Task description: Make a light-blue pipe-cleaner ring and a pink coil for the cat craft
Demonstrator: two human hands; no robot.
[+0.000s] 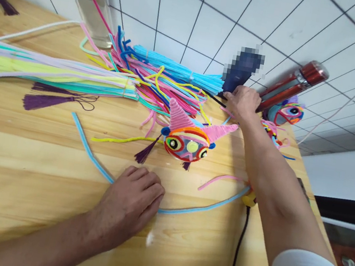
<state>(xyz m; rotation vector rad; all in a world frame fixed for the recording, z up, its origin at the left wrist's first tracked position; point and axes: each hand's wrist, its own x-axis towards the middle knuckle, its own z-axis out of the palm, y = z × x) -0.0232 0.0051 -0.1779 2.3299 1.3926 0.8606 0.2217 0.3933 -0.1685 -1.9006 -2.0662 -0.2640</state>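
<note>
My left hand [134,196] rests on the table with its fingers curled over a long light blue pipe cleaner [200,210], whose two ends stick out on either side. Far back on the right, my right hand [242,102] is closed beside the dark phone, its fingertips mostly hidden; what they hold, if anything, I cannot make out. Between the hands stands a colourful animal head [187,144] of pipe cleaners, with pink horns, round eyes and purple tassels. A yellow pipe cleaner [125,139] lies left of it, and a short pink one [220,180] lies in front on the right.
Bundled pipe cleaners [55,69] and a loose multicoloured heap [167,88] cover the back left. Behind stand a clear bottle [96,10], a pixelated dark phone [242,69] and a red flask [294,86]. A yellow tool [249,198] with a black cord lies under my right forearm.
</note>
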